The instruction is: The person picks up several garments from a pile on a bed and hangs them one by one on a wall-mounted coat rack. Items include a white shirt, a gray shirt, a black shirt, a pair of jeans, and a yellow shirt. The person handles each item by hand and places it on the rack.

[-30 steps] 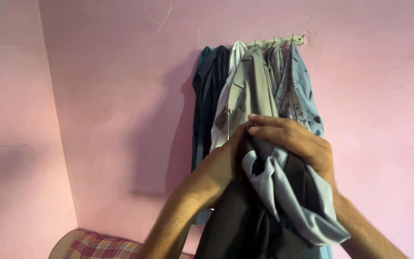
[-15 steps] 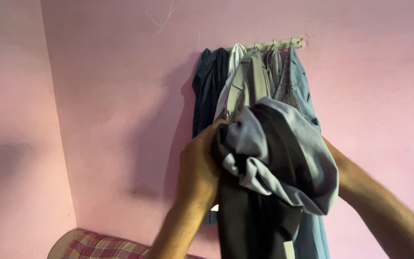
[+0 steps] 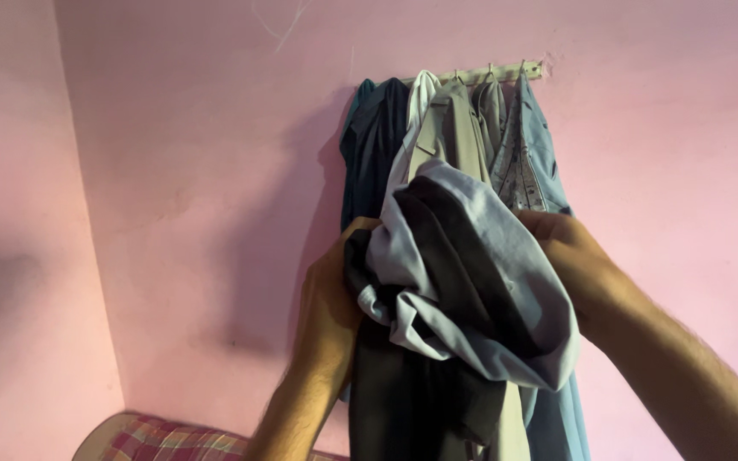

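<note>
Pink walls (image 3: 172, 171) pretty much fill the head view, with a corner seam running down the left side and lots of bare plaster between that corner and the clothes. Up top right of centre a pale hook rail (image 3: 493, 72) is fixed to the wall, and off it hang a dark teal garment (image 3: 373, 145), a beige shirt (image 3: 454, 128) and a light blue patterned one (image 3: 527, 154), all crowded side by side so their edges overlap. Right in front of those, both hands are raised holding a bunched-up grey-blue garment (image 3: 463, 290) — it's wadded into a lump at about mid-frame, with a darker grey part of it hanging straight down to the bottom edge. Left hand (image 3: 330, 299) is clamped on the left edge of the bundle, fingers curled round into the cloth, a bit motion-blurred. Right hand (image 3: 570, 256) is on the right side just behind the lump; most of its fingers are buried under the fabric, so I can't tell how tightly it's closed, only that it's pressed against the cloth and carrying it. The bundle sits below the hook rail, covering the lower halves of the hanging shirts; whether it actually touches them I can't say. Open wall to the right of the rail too, past the forearm. Bottom left, the rounded corner of a red-and-white checked cushion or mattress (image 3: 164, 440) pokes in — well below the hands.
</note>
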